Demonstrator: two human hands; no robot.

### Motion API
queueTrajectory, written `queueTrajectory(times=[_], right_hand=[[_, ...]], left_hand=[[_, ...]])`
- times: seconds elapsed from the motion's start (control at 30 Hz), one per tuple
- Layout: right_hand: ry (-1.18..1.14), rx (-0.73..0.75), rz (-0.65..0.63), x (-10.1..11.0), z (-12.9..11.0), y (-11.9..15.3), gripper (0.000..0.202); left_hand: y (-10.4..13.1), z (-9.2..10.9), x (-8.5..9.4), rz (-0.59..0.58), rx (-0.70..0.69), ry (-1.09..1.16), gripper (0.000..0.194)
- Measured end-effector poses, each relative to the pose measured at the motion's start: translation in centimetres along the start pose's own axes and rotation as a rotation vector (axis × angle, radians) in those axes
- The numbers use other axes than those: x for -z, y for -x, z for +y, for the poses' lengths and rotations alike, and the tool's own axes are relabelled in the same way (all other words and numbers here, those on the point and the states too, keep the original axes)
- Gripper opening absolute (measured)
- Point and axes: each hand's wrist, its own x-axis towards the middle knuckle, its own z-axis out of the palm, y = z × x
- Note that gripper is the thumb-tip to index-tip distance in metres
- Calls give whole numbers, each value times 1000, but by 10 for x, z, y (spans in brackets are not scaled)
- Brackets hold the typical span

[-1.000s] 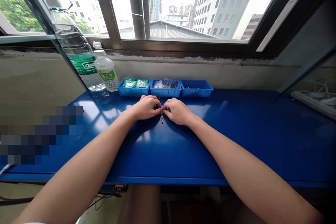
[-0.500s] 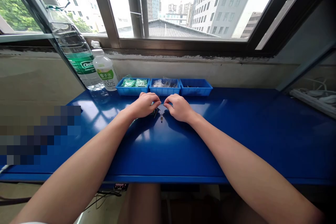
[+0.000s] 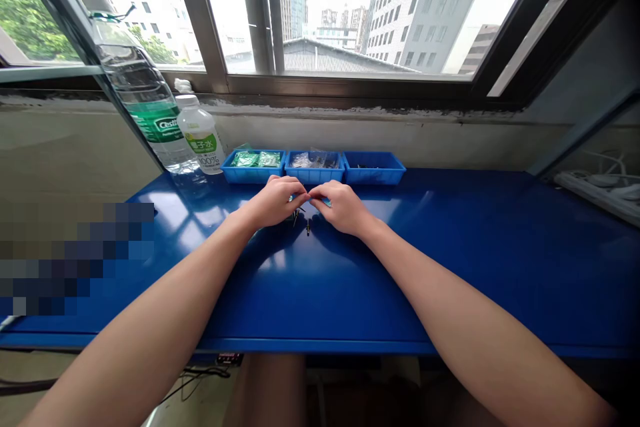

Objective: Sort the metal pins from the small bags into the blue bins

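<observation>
My left hand (image 3: 281, 201) is closed in a pinch above the blue table, and its fingertips meet those of my right hand (image 3: 337, 205). The right fingers are pinched too. What lies between the fingertips is too small to name. Under the left hand some thin dark pieces (image 3: 296, 216) stick out, partly covered by the fingers. Just in front of both hands, a small dark pin-like part with a brass-coloured band (image 3: 308, 227) lies on the tabletop.
Behind the hands stand three blue bins: one with green packets (image 3: 253, 177), one with clear bags (image 3: 314, 177), one with a few dark bits (image 3: 375, 175). A large water bottle (image 3: 150, 121) and a smaller white bottle (image 3: 201, 137) stand left. The blue table (image 3: 320, 300) ends near my legs.
My right hand has moved slightly left, so its fingertips now meet those of my left hand. The small part on the table lies where it was.
</observation>
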Motion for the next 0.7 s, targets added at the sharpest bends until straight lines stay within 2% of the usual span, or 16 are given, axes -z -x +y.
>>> queueTrajectory(times=[0.27,0.53,0.7], right_hand=[[6,-75,-52,2,-3,1,16],[4,-10,43,4,7,0,12],[16,-63,68,7,11,0,11]], left_hand=[[0,-1,-1,30,-38,10,36],[1,-1,0,36,0,5,29],[1,-2,-1,13,-4,9,24]])
